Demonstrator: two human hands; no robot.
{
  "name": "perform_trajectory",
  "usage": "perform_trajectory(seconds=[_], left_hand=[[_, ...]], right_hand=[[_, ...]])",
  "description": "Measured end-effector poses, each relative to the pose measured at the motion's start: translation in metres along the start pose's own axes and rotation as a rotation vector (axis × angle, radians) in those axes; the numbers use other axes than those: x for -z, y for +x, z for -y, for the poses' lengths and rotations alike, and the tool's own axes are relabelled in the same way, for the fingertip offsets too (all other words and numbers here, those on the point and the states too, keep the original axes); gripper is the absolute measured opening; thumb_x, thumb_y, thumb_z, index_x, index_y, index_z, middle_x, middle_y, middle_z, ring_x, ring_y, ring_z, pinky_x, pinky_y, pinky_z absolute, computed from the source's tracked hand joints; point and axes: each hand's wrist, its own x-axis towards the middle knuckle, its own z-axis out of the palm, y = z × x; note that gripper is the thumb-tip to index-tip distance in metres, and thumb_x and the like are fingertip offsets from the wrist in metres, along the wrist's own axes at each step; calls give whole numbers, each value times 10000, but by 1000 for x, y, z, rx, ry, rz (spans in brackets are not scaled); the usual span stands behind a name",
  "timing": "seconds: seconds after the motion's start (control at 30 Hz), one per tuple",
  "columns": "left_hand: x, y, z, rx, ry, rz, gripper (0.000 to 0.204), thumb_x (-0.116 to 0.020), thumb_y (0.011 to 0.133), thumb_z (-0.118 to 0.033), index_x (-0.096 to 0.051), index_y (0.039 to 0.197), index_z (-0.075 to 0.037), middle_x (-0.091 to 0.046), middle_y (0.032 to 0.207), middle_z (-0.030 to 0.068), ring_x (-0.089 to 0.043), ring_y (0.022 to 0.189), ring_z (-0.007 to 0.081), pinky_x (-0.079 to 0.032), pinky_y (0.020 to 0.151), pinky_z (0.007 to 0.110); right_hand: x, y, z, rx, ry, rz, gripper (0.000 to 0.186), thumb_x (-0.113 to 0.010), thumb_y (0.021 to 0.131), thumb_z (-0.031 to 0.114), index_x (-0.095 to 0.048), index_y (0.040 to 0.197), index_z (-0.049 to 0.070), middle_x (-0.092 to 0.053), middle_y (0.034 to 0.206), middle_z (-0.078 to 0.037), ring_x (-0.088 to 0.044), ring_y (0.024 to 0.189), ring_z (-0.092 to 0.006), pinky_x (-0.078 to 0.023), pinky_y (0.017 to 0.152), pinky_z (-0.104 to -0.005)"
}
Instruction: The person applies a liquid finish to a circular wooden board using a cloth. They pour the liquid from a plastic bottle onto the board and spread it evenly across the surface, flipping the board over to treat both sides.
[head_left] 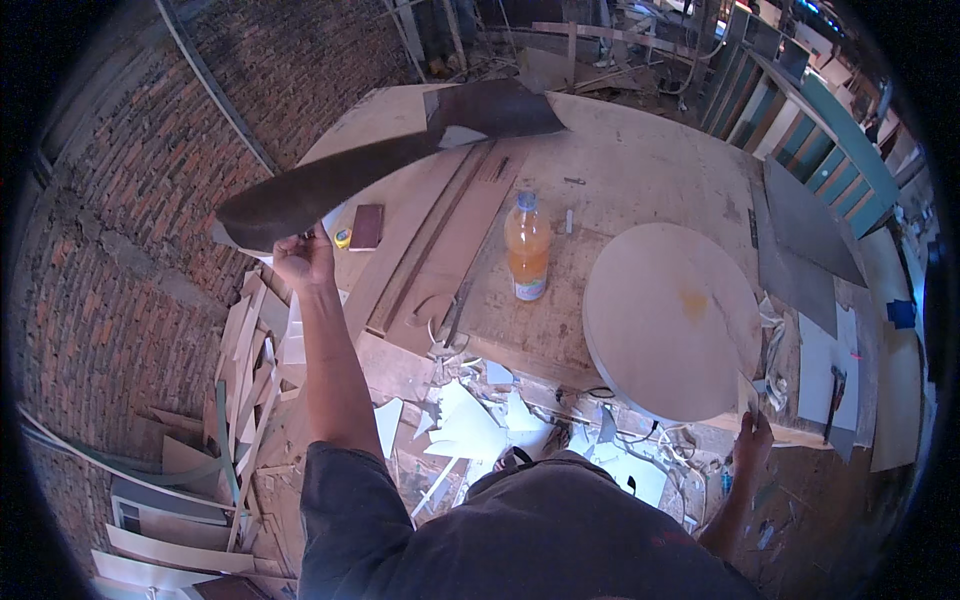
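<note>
My left hand (305, 262), raised at the left side of the workbench, is closed on the edge of a long, curved dark brown sheet (330, 180). The sheet stretches away to the far side of the bench and has a ragged outline. At the bench's front right edge, my right hand (752, 445) is closed around a thin, flat, light piece (746, 395), whose exact kind I cannot make out. That piece stands up beside the rim of a large round wooden board (670, 320). The board lies on the bench and has a yellowish stain.
A bottle of orange liquid (527, 250) stands mid-bench. Long brown boards (440, 240), a yellow tape measure (343, 238) and a dark red-brown block (367, 227) lie left. A hammer (834, 400) rests at right. White offcuts (465, 420) litter the area before me; a brick wall (130, 180) rises left.
</note>
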Motion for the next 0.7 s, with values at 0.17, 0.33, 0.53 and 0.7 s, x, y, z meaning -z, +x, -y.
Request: perform_trajectory(seconds=[0.17,0.33,0.53,0.7], left_hand=[[44,23,-12,86,-42,36,229,-493,601,45,-634,780,22,-655,793,108,-647,821,262,-521,1007,497],[52,20,-13,49,-2,-137,150,-485,596,62,-589,679,-6,-553,627,47,-564,613,192,-562,950,475],[101,47,-59,190,-1,47,204,-488,577,72,-606,708,-30,-545,628,23,-490,548,150,-573,706,348],[113,63,-78,238,127,26,339,-487,557,68,-663,834,-18,-654,742,36,-542,584,137,-554,670,294]], right_hand=[[-19,29,28,106,22,30,394,-611,950,252,-647,1158,-81,-687,1046,-281,-661,1004,-424,-498,884,-463],[-22,41,43,96,-16,19,368,-609,950,240,-664,1124,-79,-694,1014,-277,-678,965,-409,-512,854,-446],[-30,26,94,-10,-17,69,353,-597,967,249,-668,1153,-43,-672,1127,-259,-640,1040,-414,-493,905,-468],[-36,-9,95,-53,-58,19,362,-593,949,238,-672,1197,-14,-682,1146,-251,-655,1079,-398,-504,909,-444]])
